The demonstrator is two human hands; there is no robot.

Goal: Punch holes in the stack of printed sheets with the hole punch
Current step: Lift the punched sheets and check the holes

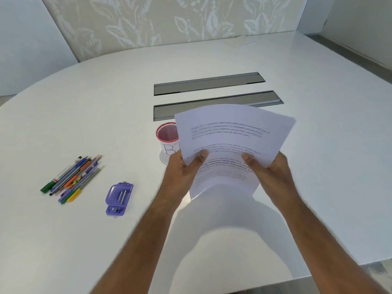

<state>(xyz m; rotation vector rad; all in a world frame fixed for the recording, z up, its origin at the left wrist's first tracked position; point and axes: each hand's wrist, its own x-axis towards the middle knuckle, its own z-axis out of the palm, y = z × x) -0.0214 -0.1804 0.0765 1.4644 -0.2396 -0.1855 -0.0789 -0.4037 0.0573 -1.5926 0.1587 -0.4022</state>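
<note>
White paper fills the space between my hands: the stack of printed sheets [231, 141] is lifted above the bench [318, 145], its top edge fanned slightly and bowed, with blurred lines of text across the top page. My left hand [184, 172] grips the lower left part of the stack, thumb curled over the front of the page and the fingers hidden behind it. My right hand [269, 168] holds the lower right part the same way, thumb pressed on the printed face, the rest of the hand behind the paper. Both forearms reach in from the bottom of the view.

The hole punch [118, 198], purple, lies on the bench well to the left of my left forearm, apart from the sheets and untouched. Farther left lies a loose pile of pens and markers [72, 179], in green, orange, blue, purple and yellow. Just behind the left edge of the stack stands a pink mesh pen cup [167, 134] with a white label bearing a hand-drawn letter B; the paper hides its right side. Beyond the sheets two long grey cable slots [209, 83] are set into the bench top, the nearer one partly covered by the paper. A flat white sheet [240, 41] lies at the far edge near the patterned wall.
</note>
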